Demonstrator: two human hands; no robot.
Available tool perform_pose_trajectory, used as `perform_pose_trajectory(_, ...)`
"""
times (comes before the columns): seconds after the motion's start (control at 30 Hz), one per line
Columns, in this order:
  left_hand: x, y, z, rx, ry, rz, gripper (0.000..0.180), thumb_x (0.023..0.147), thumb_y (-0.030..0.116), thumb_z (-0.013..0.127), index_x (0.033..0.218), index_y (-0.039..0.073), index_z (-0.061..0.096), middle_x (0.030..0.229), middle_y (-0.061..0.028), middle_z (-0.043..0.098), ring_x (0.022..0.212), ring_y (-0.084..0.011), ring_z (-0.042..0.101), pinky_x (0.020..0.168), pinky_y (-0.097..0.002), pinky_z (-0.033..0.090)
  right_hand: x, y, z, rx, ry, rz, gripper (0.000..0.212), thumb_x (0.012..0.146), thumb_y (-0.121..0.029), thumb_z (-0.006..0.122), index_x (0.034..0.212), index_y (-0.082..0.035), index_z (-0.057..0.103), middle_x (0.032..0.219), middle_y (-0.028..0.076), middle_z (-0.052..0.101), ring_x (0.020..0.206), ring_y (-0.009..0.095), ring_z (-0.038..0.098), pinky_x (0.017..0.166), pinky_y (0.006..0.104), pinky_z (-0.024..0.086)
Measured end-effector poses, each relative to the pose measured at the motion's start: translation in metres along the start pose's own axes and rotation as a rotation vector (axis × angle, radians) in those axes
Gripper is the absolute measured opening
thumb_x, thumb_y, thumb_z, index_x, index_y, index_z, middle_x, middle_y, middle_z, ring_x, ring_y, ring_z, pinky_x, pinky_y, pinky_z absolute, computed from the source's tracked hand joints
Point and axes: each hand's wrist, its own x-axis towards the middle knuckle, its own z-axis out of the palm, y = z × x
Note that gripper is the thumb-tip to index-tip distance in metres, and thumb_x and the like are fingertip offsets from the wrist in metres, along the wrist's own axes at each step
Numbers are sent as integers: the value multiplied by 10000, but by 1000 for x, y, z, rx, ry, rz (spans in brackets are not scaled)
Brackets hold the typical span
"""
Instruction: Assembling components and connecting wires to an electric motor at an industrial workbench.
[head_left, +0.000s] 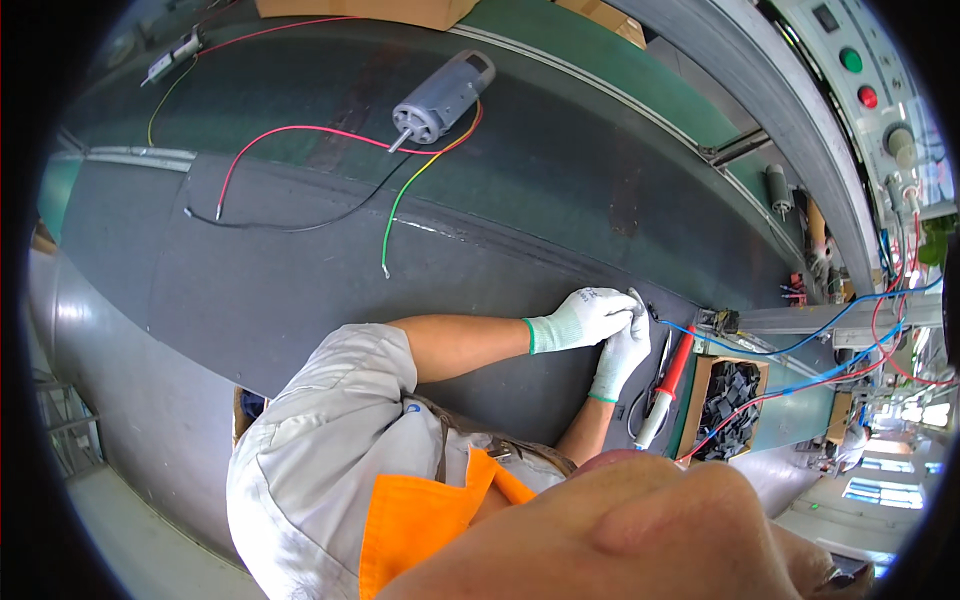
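Note:
My left hand (pixel 582 319) and my right hand (pixel 623 362), both in white knit gloves, meet over the right part of the dark work surface. The left fingers are closed against those of the right hand, which are bent together with one finger pointing up. Anything between them is hidden or too small to make out. Just right of the fingertips lies the small dark end (pixel 654 314) of a blue wire (pixel 760 352). A red-and-white handled probe (pixel 671 379) lies beside my right hand, apart from it.
A grey motor (pixel 441 97) with red, black and yellow-green leads lies on the green conveyor belt (pixel 560 160). A box of black parts (pixel 731 405) stands at right, under hanging wires. A metal frame (pixel 770 90) carries a control panel (pixel 850 40). Another motor (pixel 778 190) sits farther right.

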Motion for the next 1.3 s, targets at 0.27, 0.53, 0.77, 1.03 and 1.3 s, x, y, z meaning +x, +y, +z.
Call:
perform_pose_trajectory(0.27, -3, 2, -2, -28, 53, 27, 222, 972, 128, 621, 1151, 28, 704, 1057, -158, 718, 978, -332, 698, 865, -409, 548, -5, -13, -2, -140, -26, 37, 323, 1013, 21, 551, 1316, 7, 663, 1169, 47, 707, 1027, 76, 616, 913, 247, 514)
perform_pose_trajectory(0.53, 1, 1, -7, -17, 15, 14, 227, 980, 129, 621, 1161, 14, 696, 1070, -168, 723, 973, -321, 708, 856, -400, 550, -4, -18, 4, -39, -17, 131, 337, 1026, 32, 518, 1329, -7, 658, 1156, 27, 707, 994, 57, 602, 854, 219, 499)
perform_pose_trajectory(0.77, 8, 0, -6, -23, 11, 27, 249, 974, 109, 627, 1186, -2, 697, 1083, -156, 731, 916, -255, 715, 822, -351, 552, 6, -11, -1, -156, 10, 38, 309, 1005, -1, 547, 1279, -29, 689, 981, -2, 694, 786, 30, 554, 701, 214, 489)
perform_pose_trajectory(1.03, 7, 10, -1, -208, -35, -178, 229, 1006, 23, 599, 1206, -42, 691, 992, -42, 698, 818, -76, 616, 740, -254, 520, 4, -12, -5, -74, -13, 142, 309, 996, -37, 579, 1288, -33, 680, 909, 5, 689, 744, 47, 592, 683, 234, 519)
perform_pose_trajectory(1.3, 6, 7, -7, -179, -60, -167, 245, 1015, 24, 582, 1224, -39, 692, 984, -41, 703, 796, -68, 601, 729, -251, 512, 2, 15, 0, -122, 22, 74, 297, 991, -80, 607, 1276, -61, 688, 885, 72, 704, 682, 119, 648, 664, 273, 536)
